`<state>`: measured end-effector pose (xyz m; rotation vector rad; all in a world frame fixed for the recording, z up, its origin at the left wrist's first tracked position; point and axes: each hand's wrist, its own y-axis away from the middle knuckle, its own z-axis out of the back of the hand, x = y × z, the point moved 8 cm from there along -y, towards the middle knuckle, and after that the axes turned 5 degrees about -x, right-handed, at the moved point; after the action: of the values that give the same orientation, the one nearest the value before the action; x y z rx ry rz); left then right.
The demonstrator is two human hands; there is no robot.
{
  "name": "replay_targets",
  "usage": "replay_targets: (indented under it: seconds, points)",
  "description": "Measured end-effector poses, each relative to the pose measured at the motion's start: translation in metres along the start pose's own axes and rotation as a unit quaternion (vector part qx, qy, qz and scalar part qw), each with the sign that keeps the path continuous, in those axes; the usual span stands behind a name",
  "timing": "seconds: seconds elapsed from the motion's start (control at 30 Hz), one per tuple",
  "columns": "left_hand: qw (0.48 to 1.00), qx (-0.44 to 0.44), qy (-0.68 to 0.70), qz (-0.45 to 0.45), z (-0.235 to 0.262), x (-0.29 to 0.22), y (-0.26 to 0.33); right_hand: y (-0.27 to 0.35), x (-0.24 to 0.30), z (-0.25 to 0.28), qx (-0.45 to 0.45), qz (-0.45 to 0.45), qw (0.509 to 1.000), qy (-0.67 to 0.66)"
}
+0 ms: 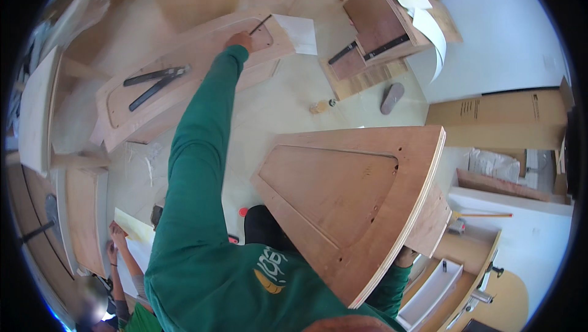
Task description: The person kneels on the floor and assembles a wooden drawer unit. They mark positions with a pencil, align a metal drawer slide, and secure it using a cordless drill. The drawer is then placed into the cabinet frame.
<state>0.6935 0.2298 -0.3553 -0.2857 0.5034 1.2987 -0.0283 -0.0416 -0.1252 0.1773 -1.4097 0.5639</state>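
Observation:
My left arm reaches far forward, and my left hand [239, 41] is closed around a slim dark rod [261, 24] above a long wooden panel [202, 33] with a grooved outline. On that panel lies a dark two-armed tool [156, 81], its arms meeting at a metallic end. A large tapered plywood piece [331, 185] with a grooved face rests tilted across my lap, with a box-like wooden part beneath it. Low on its right side, my right hand [404, 257] grips the piece from underneath; most of its fingers are hidden.
At the far right stands a wooden cabinet [389, 17] with black slides and loose white sheets. A slipper [392, 98] and small bottle [319, 107] are on the floor. Cardboard [496, 119] lines the right wall. At lower left, another person's hands [117, 237] touch a reddish piece.

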Motion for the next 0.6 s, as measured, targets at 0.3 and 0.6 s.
replay_targets:
  seconds: [0.3, 0.6]
  points:
    - [0.995, -0.018, -0.099, -0.019, -0.020, -0.012, -0.004, 0.030, 0.013, 0.003, -0.032, -0.045, 0.996, 0.075]
    - [0.956, -0.117, 0.174, -0.204, 0.022, 0.026, 0.106, 0.003, 0.030, -0.038, -0.021, 0.016, 0.987, 0.159]
